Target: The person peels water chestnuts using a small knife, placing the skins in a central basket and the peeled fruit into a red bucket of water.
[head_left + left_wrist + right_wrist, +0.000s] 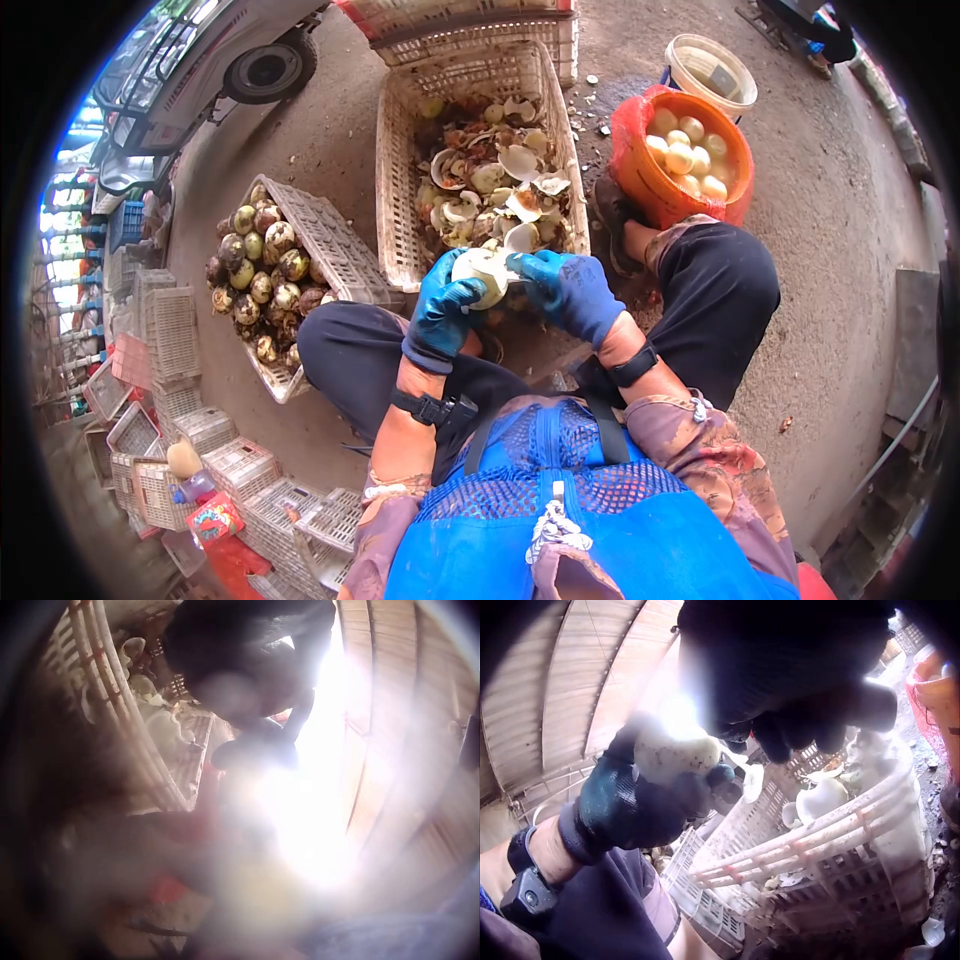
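The left hand (440,312), in a teal and blue glove, grips a pale round fruit (482,277) with its fingers curled round the side. At the fruit's right edge are the bent fingers of the gloved right hand (568,290); they close on a small object, mostly hidden, that I cannot identify. The right wrist view shows the left hand (634,799) under the pale fruit (676,756), which has dark specks, and a curling strip of peel (752,782) beside it. Glare blurs the left wrist view, where a dark gloved hand (240,664) appears at the top.
A crate (393,180) of pale shells and scraps stands in front of the hands. To the left, a tilted crate (335,235) holds dark, rough fruits. At the right are an orange tub (740,165) of pale balls in liquid and a white bucket (690,60). Stacked crates (172,330) stand far left.
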{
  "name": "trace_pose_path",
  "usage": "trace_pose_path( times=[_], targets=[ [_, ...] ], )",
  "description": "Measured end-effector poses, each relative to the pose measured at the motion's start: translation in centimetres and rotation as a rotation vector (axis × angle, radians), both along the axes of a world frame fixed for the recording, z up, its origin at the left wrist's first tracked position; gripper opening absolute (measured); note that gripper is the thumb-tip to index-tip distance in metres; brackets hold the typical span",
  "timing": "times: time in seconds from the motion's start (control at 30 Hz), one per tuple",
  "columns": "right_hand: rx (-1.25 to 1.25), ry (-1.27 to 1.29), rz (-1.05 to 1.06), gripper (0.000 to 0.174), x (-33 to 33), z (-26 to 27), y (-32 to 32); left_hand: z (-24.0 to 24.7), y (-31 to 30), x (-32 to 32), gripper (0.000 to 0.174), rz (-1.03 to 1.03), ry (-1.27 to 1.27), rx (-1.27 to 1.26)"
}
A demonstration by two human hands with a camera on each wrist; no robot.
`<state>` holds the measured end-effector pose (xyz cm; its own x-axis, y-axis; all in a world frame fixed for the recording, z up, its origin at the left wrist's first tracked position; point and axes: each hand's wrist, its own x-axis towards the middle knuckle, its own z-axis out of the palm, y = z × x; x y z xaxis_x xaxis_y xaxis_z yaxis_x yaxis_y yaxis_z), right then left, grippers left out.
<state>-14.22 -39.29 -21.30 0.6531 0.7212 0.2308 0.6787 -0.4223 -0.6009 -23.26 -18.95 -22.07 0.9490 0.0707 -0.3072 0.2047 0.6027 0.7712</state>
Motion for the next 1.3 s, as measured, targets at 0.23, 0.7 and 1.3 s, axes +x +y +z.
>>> trace_pose_path(
  times=[0.23,0.7,1.3],
  targets=[
    [0.045,0.368,-0.224,0.018,0.3,-0.6,0.8,2.3,-2.6,0.1,0.061,0.071,0.055,0.101],
    [0.678,1.182,-0.198,0.032,-1.1,1.0,1.0,2.2,-3.1,1.2,0.076,-0.025,-0.168,0.749],
    [0.765,1.040,-0.225,0.024,-0.2,-2.8,2.7,0.8,-2.8,2.2,0.062,0.019,-0.063,0.713]
  ],
)
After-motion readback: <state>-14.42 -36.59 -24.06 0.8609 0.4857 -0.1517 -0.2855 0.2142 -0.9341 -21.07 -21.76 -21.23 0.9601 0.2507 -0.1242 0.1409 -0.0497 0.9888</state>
